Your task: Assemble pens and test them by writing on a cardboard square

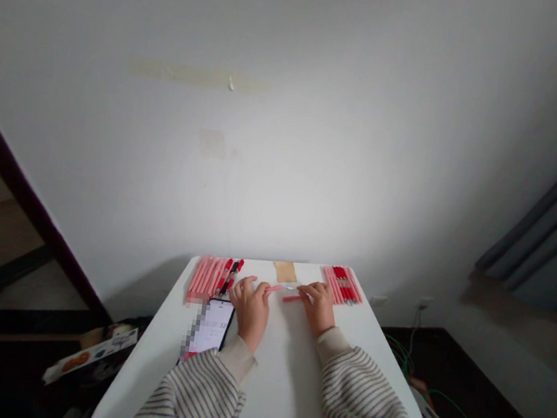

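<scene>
My left hand rests on the white table with its fingers pinched round a pink pen piece that points right. My right hand is closed on another pink pen piece, held just to the right of the first; the two pieces lie close, tip to tip. A row of pink pen barrels lies at the far left of the table, with a few red and black pen parts beside it. A second row of pink and red pens lies at the far right.
A phone with a lit screen lies by my left wrist. A small brown card sits at the table's far edge, against the white wall. A box lies on the floor at left, cables at right.
</scene>
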The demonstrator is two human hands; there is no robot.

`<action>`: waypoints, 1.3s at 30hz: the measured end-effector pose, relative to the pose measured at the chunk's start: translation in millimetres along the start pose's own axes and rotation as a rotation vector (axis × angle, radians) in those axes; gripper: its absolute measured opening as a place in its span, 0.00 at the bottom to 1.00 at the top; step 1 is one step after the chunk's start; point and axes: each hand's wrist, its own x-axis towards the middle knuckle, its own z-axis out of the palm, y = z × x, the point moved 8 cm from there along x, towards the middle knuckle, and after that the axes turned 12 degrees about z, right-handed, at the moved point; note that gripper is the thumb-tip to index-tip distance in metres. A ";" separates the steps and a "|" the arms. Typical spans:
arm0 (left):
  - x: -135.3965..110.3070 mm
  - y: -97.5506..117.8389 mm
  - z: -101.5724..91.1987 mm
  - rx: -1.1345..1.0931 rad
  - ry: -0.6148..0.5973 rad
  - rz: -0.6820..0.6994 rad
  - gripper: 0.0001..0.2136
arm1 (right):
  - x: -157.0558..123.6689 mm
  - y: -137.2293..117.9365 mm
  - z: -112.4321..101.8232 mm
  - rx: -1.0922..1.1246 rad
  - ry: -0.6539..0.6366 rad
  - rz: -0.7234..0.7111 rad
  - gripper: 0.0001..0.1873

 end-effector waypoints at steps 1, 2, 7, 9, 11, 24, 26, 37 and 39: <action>0.0 -0.1 -0.1 0.005 0.000 -0.001 0.08 | 0.0 -0.1 0.0 0.002 -0.001 0.001 0.09; -0.1 -0.3 -0.1 0.009 -0.001 -0.002 0.08 | 0.1 -0.1 0.1 0.002 -0.002 0.002 0.09; -0.1 -0.7 0.1 0.018 -0.005 -0.006 0.08 | -0.1 -0.8 0.1 -0.004 0.000 0.000 0.09; 0.1 -0.5 -0.1 0.012 -0.003 -0.006 0.08 | -0.5 -1.9 -0.1 -0.004 0.000 -0.007 0.09; 0.5 0.5 -0.1 -0.002 -0.001 0.004 0.08 | -0.9 -3.3 -0.1 0.001 -0.001 -0.017 0.09; 0.7 8.5 3.2 -0.092 0.005 0.084 0.09 | -2.7 -10.9 5.2 0.047 -0.075 -0.040 0.08; 0.8 9.6 4.4 -0.107 -0.006 0.088 0.09 | -3.2 -12.2 6.7 0.047 -0.096 -0.046 0.08; -2.2 5.1 13.3 -0.150 0.008 0.082 0.08 | -0.9 -9.6 7.3 0.094 -0.130 -0.049 0.10; -2.4 3.1 14.7 -0.145 0.014 0.074 0.08 | 0.1 -6.8 4.9 0.098 -0.104 -0.040 0.11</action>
